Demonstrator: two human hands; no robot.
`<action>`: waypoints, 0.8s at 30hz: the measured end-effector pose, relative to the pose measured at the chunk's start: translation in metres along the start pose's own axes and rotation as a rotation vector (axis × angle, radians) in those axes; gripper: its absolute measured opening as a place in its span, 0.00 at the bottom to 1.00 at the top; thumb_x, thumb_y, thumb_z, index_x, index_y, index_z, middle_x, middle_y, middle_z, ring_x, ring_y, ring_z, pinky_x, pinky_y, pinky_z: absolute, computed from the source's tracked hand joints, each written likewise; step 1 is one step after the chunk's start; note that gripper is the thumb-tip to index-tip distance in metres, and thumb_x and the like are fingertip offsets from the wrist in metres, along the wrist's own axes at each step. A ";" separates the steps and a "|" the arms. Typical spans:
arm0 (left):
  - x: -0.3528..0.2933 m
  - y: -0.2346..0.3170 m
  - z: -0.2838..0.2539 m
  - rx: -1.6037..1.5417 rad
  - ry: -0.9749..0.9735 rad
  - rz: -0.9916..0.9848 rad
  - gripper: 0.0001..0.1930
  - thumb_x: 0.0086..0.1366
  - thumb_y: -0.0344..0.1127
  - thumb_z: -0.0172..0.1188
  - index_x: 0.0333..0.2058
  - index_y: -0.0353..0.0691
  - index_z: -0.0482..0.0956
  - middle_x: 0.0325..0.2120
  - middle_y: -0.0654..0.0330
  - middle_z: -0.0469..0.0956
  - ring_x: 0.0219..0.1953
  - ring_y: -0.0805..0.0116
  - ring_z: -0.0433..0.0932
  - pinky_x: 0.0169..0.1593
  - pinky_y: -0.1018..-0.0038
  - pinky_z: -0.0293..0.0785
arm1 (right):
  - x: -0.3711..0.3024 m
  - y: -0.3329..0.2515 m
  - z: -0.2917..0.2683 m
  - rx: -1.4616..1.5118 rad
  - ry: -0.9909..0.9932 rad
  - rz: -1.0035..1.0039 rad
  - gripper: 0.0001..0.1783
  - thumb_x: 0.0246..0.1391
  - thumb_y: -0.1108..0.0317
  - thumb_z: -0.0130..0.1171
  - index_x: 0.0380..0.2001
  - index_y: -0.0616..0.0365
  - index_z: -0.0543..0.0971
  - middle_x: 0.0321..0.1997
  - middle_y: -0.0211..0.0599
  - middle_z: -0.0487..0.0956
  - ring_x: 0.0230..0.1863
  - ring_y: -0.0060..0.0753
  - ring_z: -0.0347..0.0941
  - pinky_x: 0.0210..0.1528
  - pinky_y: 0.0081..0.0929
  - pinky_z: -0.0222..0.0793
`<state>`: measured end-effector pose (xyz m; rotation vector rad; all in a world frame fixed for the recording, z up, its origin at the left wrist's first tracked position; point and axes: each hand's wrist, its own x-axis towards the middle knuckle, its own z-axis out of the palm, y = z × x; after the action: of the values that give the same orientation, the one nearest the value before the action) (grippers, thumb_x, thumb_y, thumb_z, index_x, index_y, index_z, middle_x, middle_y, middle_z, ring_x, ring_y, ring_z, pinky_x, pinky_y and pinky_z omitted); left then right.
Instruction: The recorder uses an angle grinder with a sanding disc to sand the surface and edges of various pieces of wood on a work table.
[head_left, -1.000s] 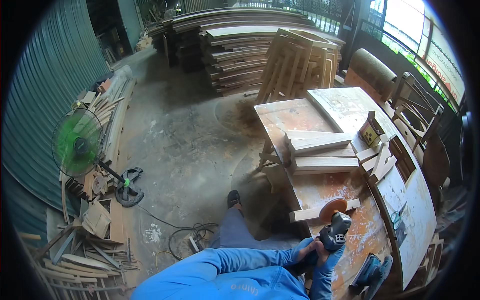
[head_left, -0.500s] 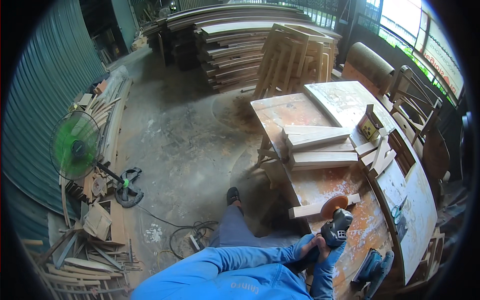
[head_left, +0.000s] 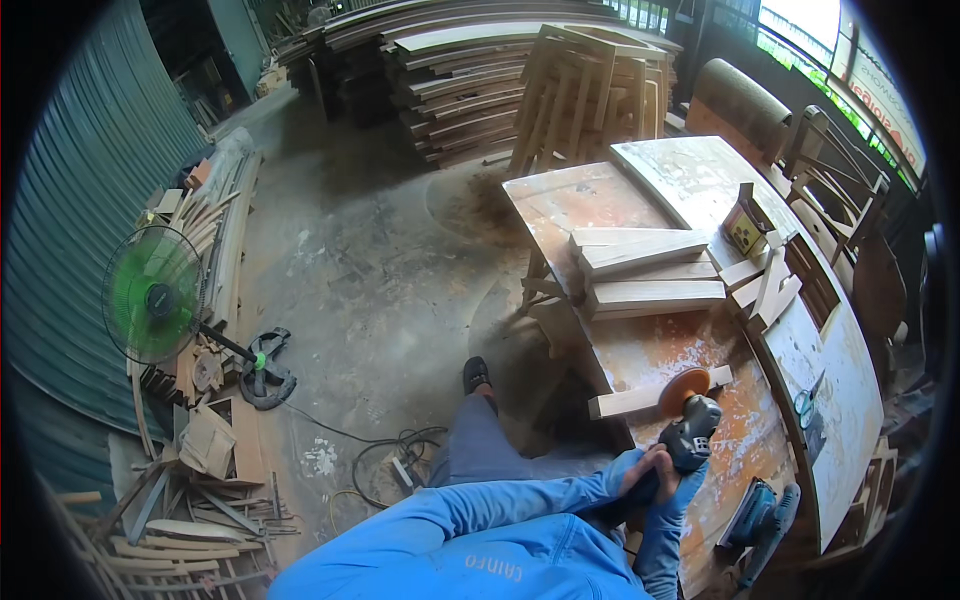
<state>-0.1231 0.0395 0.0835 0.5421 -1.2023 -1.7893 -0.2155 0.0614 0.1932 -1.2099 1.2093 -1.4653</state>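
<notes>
Both my hands are closed round an angle grinder (head_left: 690,438) with a dark body and an orange-brown disc (head_left: 683,391). My left hand (head_left: 638,474) grips it from the left, close against my right hand (head_left: 667,480), which wraps the body nearer my right sleeve. The disc is tilted and meets a pale wooden bar (head_left: 630,401) lying across the orange-stained work table (head_left: 640,358). Neither hand touches the bar. Part of the grinder's body is hidden behind my fingers and sleeves.
Pale wooden blocks (head_left: 655,295) are stacked beyond the bar. A blue power sander (head_left: 752,520) rests at the near right, and scissors (head_left: 806,400) lie on the white board (head_left: 850,430). To the left stand a green fan (head_left: 155,295) and scrap wood; a cable (head_left: 380,440) coils on the floor.
The whole view has shifted slightly. The grinder's disc sits a little farther right along the wooden bar, with both hands still holding the grinder.
</notes>
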 end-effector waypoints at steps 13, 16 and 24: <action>-0.011 0.025 -0.091 1.262 0.679 0.152 0.45 0.48 0.44 0.77 0.62 0.41 0.63 0.49 0.43 0.70 0.52 0.46 0.71 0.60 0.59 0.66 | 0.000 0.084 -0.134 0.669 0.164 0.232 0.32 0.61 0.42 0.56 0.56 0.56 0.70 0.43 0.40 0.78 0.38 0.37 0.78 0.39 0.36 0.81; 0.009 -0.014 -0.094 0.808 0.520 -0.046 0.41 0.46 0.38 0.80 0.58 0.42 0.68 0.49 0.44 0.73 0.51 0.50 0.75 0.56 0.61 0.71 | 0.003 0.068 -0.133 0.541 0.222 0.195 0.33 0.59 0.42 0.58 0.57 0.56 0.70 0.42 0.41 0.78 0.36 0.36 0.78 0.39 0.36 0.81; -0.003 -0.011 -0.115 0.873 0.546 0.127 0.19 0.48 0.27 0.75 0.39 0.37 0.80 0.37 0.54 0.80 0.40 0.65 0.81 0.45 0.70 0.78 | 0.023 0.061 -0.127 0.053 0.252 0.350 0.23 0.55 0.56 0.66 0.48 0.58 0.73 0.28 0.32 0.76 0.23 0.28 0.75 0.24 0.26 0.75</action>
<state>-0.0403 -0.0146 0.0228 1.3109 -1.5219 -0.8362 -0.3425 0.0482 0.1288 -0.7458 1.4577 -1.3999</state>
